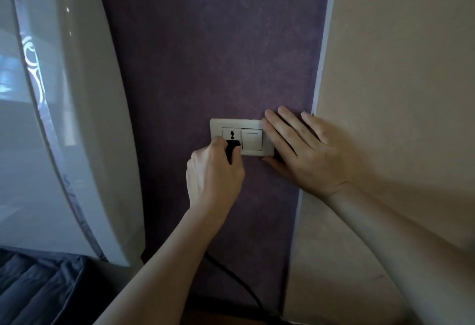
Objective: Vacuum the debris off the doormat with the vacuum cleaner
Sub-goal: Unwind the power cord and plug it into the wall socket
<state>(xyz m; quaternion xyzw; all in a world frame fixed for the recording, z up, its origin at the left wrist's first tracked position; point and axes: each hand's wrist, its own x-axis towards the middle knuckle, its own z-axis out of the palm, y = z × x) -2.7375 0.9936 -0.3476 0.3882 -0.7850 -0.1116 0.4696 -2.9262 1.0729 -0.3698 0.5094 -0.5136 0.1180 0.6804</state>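
Head view: black plug at the wall socket, both hands on the plate

Head cam faces a wall close up. Left to right:

- 9 o'clock: large glossy white curved appliance panel (84, 119), with a decorative swirl strip running down it. Dark quilted fabric (38, 288) below it at 7 o'clock.
- Centre: matte purple textured wall strip (205, 42), running top to bottom.
- Just below centre: cream rectangular plastic wall plate (218, 123), socket in its left half, blank rocker switch (252, 139) in its right half.
- Left hand (213, 170) comes up from 6 o'clock, fingers curled tight around the black plastic plug (232, 146). Plug sits against the lower part of the socket; cannot tell whether the pins are fully in. Upper socket holes visible above the plug.
- Black power cord (239, 283) drops from under the left forearm towards 6 o'clock and out of frame at the bottom edge.
- Right hand (308, 152) enters from 4 o'clock, flat and spread, holding nothing. Fingers lie on the purple wall and overlap the plate's right edge; thumb tucked under the plate's lower right corner.
- 3 o'clock: beige plain wall section (398, 93), meeting the purple strip along a pale edge.

Vacuum cleaner body and doormat: out of frame. Only the plug and cord show.
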